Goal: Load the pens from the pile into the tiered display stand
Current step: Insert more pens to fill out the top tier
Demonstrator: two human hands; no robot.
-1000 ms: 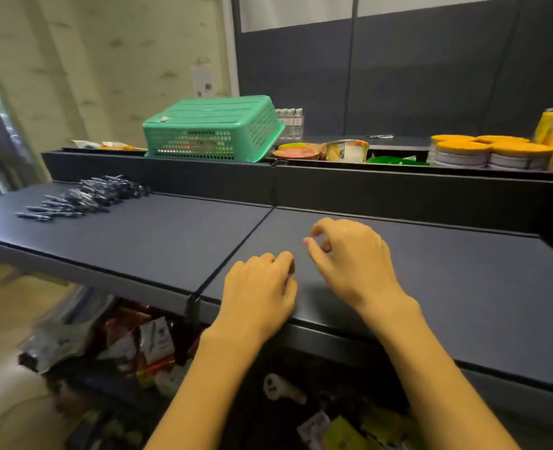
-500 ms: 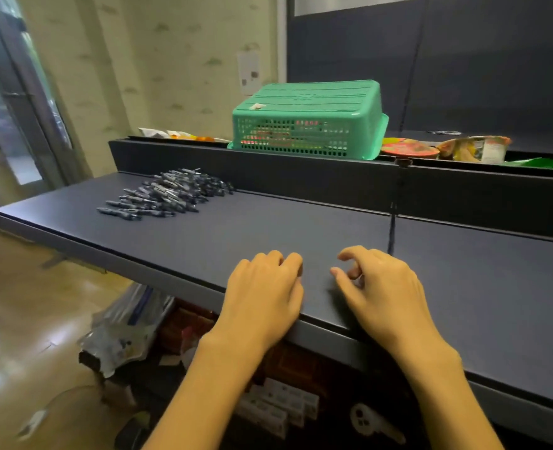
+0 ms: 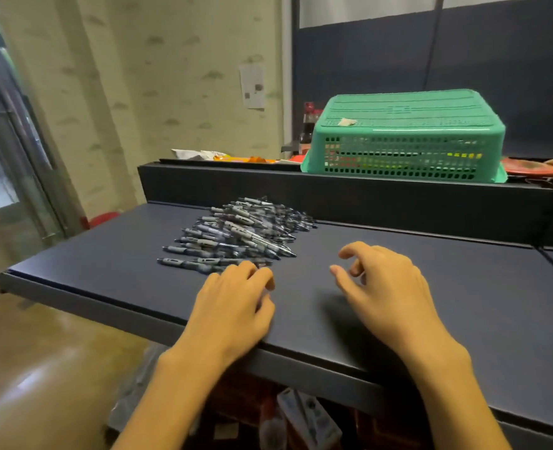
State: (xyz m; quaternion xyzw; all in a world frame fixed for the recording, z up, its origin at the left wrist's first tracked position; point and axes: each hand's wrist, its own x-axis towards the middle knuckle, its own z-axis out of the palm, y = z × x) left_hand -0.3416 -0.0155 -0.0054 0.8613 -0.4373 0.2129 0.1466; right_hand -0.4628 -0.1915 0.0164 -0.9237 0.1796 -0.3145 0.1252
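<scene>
A dark shelf (image 3: pixel 431 287) carried an upturned green basket (image 3: pixel 405 138) on its back ledge. The pile of pens (image 3: pixel 236 235) lay left of centre. The left hand (image 3: pixel 233 306) reached its near edge, fingers loosely curled; the right hand (image 3: pixel 385 287) hovered beside, loosely curled, empty.

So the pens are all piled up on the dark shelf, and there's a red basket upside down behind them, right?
Nearly. The basket is green, not red, as the head view shows. The rest holds: it sits upside down on the ledge behind the pens, which are piled on the dark shelf.
</scene>
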